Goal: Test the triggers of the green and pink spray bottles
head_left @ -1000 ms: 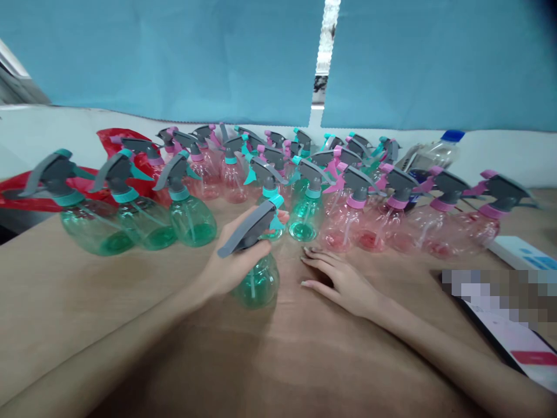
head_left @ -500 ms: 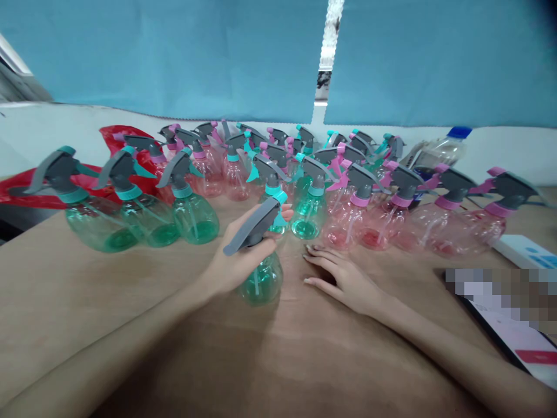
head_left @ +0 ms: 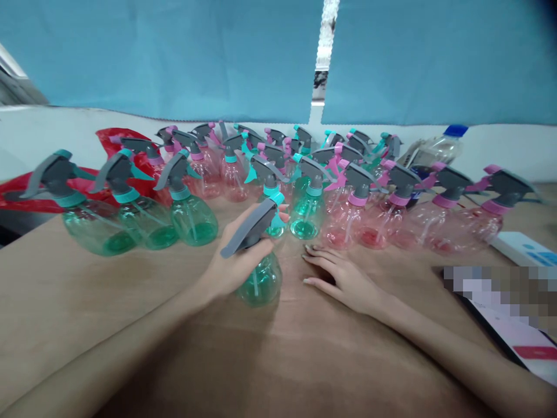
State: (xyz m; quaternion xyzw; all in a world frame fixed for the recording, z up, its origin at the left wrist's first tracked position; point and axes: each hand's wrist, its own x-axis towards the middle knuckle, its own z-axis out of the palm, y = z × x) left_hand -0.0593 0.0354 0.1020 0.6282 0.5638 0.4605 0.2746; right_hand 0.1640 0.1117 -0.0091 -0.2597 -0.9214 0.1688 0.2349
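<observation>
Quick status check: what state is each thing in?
left hand, closed around held spray bottle's neck
right hand, at the table, holding nothing
held spray bottle, upright, head on
front-row spray bottles, standing, heads on
red plastic, crumpled
clear bottle, capped
tablet, screen lit

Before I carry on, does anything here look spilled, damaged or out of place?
Nothing looks spilled or broken on the table. The green spray bottle in the left hand looks intact. One oddity: the blue-capped bottle, back right, has no spray head. The leftmost spray bottle seems to lean, possibly lens distortion.
</observation>
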